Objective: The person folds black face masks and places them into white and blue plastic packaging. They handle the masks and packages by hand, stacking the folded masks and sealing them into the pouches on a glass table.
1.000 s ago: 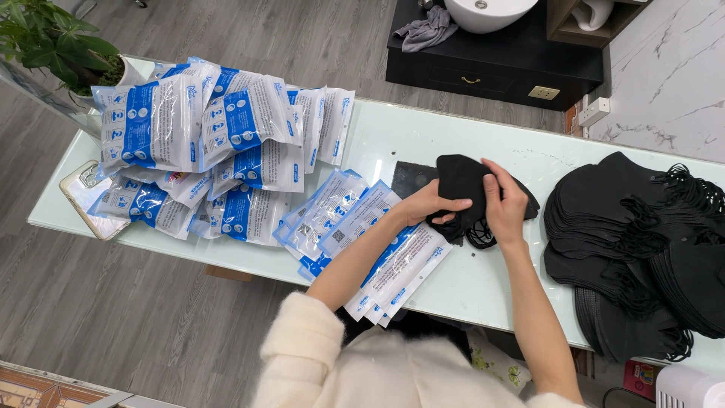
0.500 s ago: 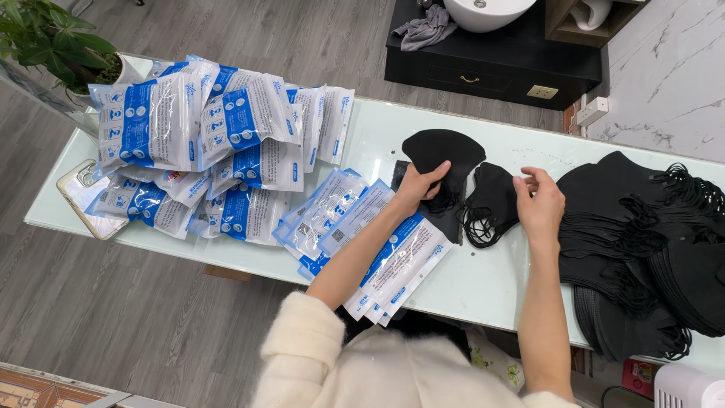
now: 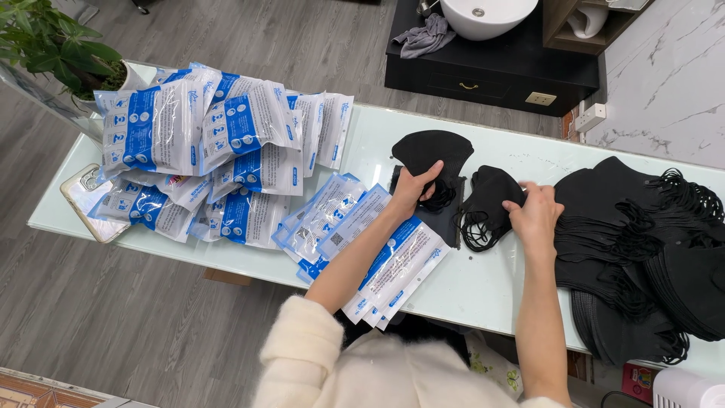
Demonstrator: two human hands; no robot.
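1. Left-hand mask [image 3: 432, 151]: a black folded face mask at upper centre of the frame, lying on the glass table [image 3: 377, 132]. The left hand [image 3: 411, 190] grips its lower edge, fingers closed on the fabric.
2. Right-hand mask [image 3: 487, 200]: a second black face mask just right of the first, its ear loops trailing toward the lower left. The right hand [image 3: 535, 215] rests on its right edge. The fingers are curled over the fabric; whether they pinch it or only press on it cannot be told.
3. The two masks lie just beside each other, with a dark flat piece [image 3: 451, 219] under and between them.
4. Black mask stack [image 3: 642, 249]: a large fanned heap of the same masks on the right of the frame, touching the right hand's far side, ear loops bunched along its upper right edge.
5. Empty pouches [image 3: 393, 261]: flat blue-and-white packets fanned under the left forearm, at centre of the frame.
6. Filled packets [image 3: 204, 143]: a pile of blue-and-white sealed packets at upper left of the frame.
7. Phone [image 3: 89, 200]: lies at the table's left edge, partly under the pile.
8. Potted plant [image 3: 53, 45]: far upper left corner.
9. Dark cabinet [image 3: 491, 64] with a white basin [image 3: 487, 15]: top centre, beyond the table.
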